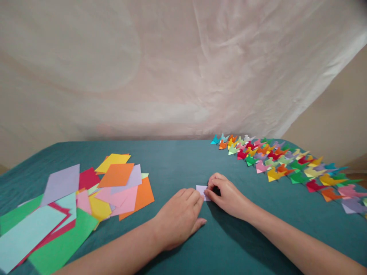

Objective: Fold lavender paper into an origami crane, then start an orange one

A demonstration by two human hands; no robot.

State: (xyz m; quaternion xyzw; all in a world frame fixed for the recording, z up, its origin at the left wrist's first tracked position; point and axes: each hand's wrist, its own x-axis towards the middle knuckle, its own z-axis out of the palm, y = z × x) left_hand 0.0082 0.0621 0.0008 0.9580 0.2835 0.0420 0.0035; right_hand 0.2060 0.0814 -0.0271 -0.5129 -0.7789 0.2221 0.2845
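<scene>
In the head view, the left hand (pixel 181 217) lays its fingers together at the left edge of 1 small lilac paper (pixel 201 188) near the middle of the teal cloth (pixel 172 162), thumb spread apart, while the right hand (pixel 226 194) pinches the paper's right edge between thumb and forefinger. Loose coloured sheets (pixel 116 175) overlap at left; folded paper birds (pixel 275 175) stand in slanting rows at right.

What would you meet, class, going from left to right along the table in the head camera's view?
Frontmost pale-blue sheet → topmost orange sheet → left hand → small lavender paper → right hand → lavender folded shape near the right edge.
</scene>
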